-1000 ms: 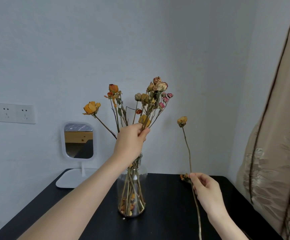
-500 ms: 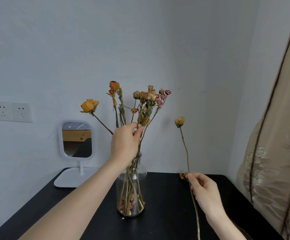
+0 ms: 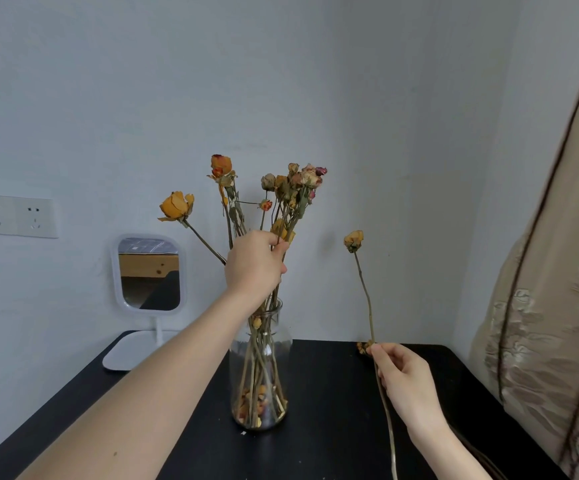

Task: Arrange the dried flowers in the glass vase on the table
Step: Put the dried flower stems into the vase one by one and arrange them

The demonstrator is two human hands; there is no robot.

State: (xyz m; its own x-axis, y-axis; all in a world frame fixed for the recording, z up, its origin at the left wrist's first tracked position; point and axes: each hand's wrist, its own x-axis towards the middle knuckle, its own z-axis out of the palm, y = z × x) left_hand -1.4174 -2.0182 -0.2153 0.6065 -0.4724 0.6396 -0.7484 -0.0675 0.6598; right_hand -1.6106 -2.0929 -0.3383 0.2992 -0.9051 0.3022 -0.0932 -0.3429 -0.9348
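The glass vase (image 3: 259, 368) stands on the black tabletop (image 3: 329, 403), directly under my left hand (image 3: 255, 263) and to the left of my right hand (image 3: 404, 381). Inside it are many thin stems, and at its bottom lie loose dried petals and buds. The dried flowers (image 3: 282, 192) rise out of its neck and spread above my left hand: orange and yellow heads on the left side, pale pink and beige ones on the right. One yellow rose (image 3: 176, 206) leans far out to the left of that hand, on a slanted stem.

My left hand is closed around the bundle of stems, just above the rim of the vase, with the fingers wrapped to the right side. My right hand is lower and well apart from the vase. It pinches a single stem (image 3: 367, 299) between thumb and fingertips. This stem stands nearly upright, its small yellow bud is above my right hand, and its lower end goes down past my wrist to the bottom edge of the view.

Just behind my right fingers a small dried piece (image 3: 361, 348) lies on the tabletop; I cannot tell exactly what it is.

Far to the left of my left arm, a white standing mirror (image 3: 149, 273) is at the back corner of the tabletop, and a double wall socket (image 3: 12, 216) is beyond it on the wall. To the right of my right hand hangs a beige curtain (image 3: 551, 306).
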